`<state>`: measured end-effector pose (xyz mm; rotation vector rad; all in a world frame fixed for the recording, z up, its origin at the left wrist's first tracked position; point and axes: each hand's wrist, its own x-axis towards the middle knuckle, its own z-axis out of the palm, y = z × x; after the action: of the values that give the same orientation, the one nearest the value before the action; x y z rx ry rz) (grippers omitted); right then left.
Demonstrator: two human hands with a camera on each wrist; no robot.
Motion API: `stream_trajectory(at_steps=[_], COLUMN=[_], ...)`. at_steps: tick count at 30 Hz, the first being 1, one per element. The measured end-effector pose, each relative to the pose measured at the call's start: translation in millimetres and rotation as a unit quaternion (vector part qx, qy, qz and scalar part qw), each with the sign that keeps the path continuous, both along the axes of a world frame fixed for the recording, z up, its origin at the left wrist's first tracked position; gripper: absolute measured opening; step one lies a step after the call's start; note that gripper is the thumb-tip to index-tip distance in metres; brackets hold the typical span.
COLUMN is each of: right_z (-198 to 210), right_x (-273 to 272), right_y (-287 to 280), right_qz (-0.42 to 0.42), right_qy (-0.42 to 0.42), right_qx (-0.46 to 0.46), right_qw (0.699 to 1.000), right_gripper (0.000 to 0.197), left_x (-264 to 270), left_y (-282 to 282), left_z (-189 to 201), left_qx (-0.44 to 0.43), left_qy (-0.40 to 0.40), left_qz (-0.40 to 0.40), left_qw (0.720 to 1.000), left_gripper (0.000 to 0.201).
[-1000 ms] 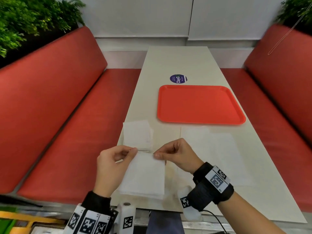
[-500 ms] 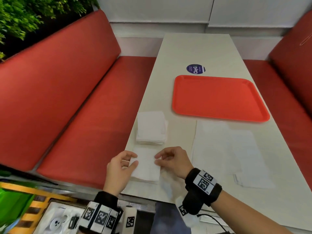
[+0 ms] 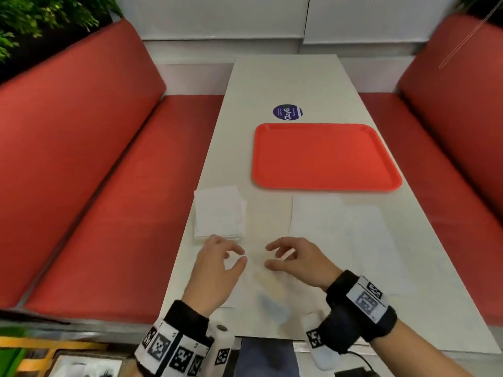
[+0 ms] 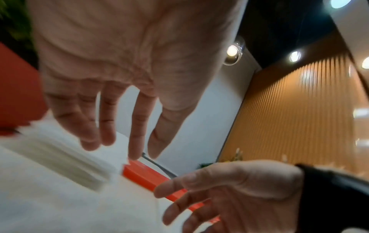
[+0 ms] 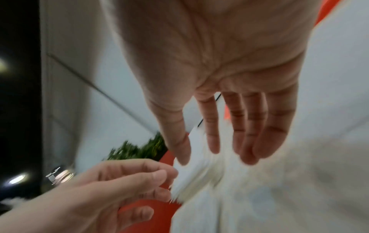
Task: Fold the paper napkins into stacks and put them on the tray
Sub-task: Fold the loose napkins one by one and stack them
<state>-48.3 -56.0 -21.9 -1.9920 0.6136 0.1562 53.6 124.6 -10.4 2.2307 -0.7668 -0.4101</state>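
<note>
A stack of folded white napkins [image 3: 217, 210] lies near the table's left edge; it shows blurred in the left wrist view [image 4: 66, 157] and the right wrist view [image 5: 195, 178]. Just in front of it my left hand [image 3: 234, 257] and right hand [image 3: 272, 256] hover close together with loosely curled fingers, holding nothing. A pale folded napkin [image 3: 245, 284] lies flat under them, hard to tell from the tabletop. Unfolded napkins [image 3: 340, 235] are spread to the right. The empty red tray [image 3: 324, 156] sits beyond.
The narrow white table [image 3: 285, 77] runs away from me between two red benches [image 3: 109, 186]. A round blue sticker [image 3: 288, 112] lies behind the tray. Green plants [image 3: 40, 17] stand at the back left.
Both hands pinched a napkin above the table a second ago. They laid it flat, let go, and now hover over it with fingers loose.
</note>
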Motion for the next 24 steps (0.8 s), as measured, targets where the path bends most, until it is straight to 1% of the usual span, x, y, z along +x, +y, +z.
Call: stream_trajectory(at_steps=[2,4,6,7,10,12,15,18,21,24], right_z=[1.4,0.2,-3.6,-6.0,-12.2,-15.3,-24.6,-31.4,-32.5,-34.9], right_x=[-19.9,-33.4,-38.9,-39.7,-38.7,-36.3,-32.9,-31.6,-32.1,-29.5], right_y=[-24.1,-44.2,-58.8,-63.7,-68.5,-68.4,-70.6,-73.0,-74.4,-75.8], right_qz=[-0.089,-0.172,-0.213,-0.222,-0.246,-0.261,-0.290,-0.311,-0.317,-0.325], right_qy=[0.003,0.004,0.013,0.019,0.020,0.012,0.004,-0.011,-0.024,-0.032], right_qx=[-0.039,-0.052,-0.047,-0.042,-0.018,-0.009,0.009,0.019,-0.003,0.035], right_qw=[0.995,0.984,0.976,0.974,0.969,0.965,0.957,0.950,0.948,0.945], right_gripper=[0.040,0.048,0.057,0.060,0.066,0.069,0.072,0.071,0.065,0.064], left_x=[-9.2,-16.4,-20.4,-21.4,-23.9,-24.7,-22.6,-20.0,-19.2,-19.4], left_y=[-33.2,-65.4,-93.9,-106.4,-131.5,-139.1,-143.4,-143.7,-143.6,-143.3], left_z=[-1.1,-7.0,-14.3,-18.2,-26.6,-27.3,-28.9,-29.4,-29.8,-30.4], left_qx=[-0.033,-0.035,-0.023,-0.005,0.092,0.121,0.114,0.080,0.064,0.042], left_qy=[0.070,0.121,0.145,0.143,0.105,0.110,0.149,0.181,0.186,0.198], left_qz=[-0.039,-0.058,-0.067,-0.071,-0.093,-0.099,-0.092,-0.067,-0.042,-0.027], left_qw=[0.996,0.990,0.987,0.987,0.986,0.982,0.978,0.978,0.979,0.979], left_gripper=[0.005,0.011,0.020,0.026,0.045,0.049,0.051,0.053,0.054,0.052])
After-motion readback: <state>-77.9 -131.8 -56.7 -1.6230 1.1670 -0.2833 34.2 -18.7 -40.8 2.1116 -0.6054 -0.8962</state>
